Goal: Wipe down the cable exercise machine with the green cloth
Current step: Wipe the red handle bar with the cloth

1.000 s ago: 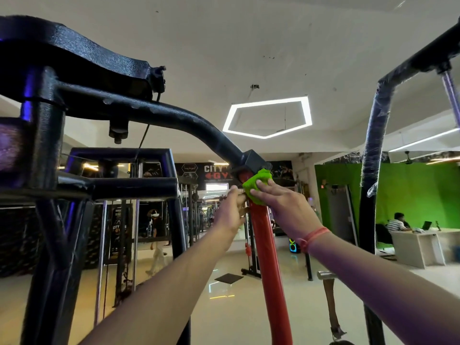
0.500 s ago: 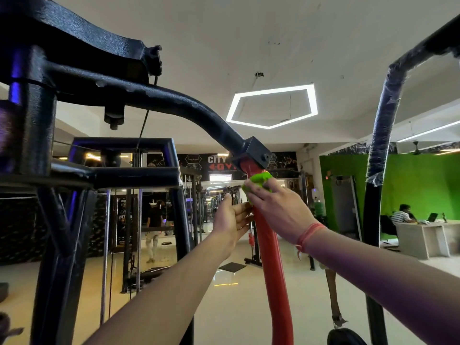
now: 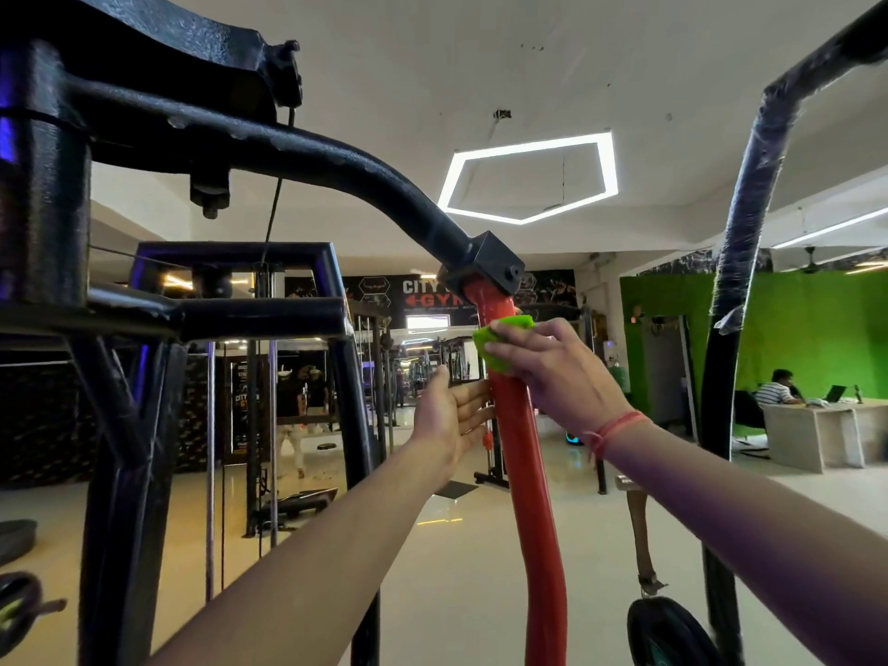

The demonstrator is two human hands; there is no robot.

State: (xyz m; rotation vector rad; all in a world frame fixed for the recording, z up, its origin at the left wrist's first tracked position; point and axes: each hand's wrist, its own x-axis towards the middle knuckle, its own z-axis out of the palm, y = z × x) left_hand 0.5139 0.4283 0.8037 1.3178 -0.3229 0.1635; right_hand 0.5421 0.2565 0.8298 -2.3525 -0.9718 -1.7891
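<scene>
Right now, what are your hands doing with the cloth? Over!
Right hand presses bright green cloth on shiny red metal bar, just below black joint block. Left hand open, fingers against bar. Nothing in the way.

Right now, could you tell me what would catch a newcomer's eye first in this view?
Probably the red bar running down the middle, joined at its top to the black frame of the machine. The right hand presses a bright green cloth around the bar just below that joint, while the left hand rests open against the bar lower down. Overhead, a glowing pentagon light hangs from the ceiling.
</scene>
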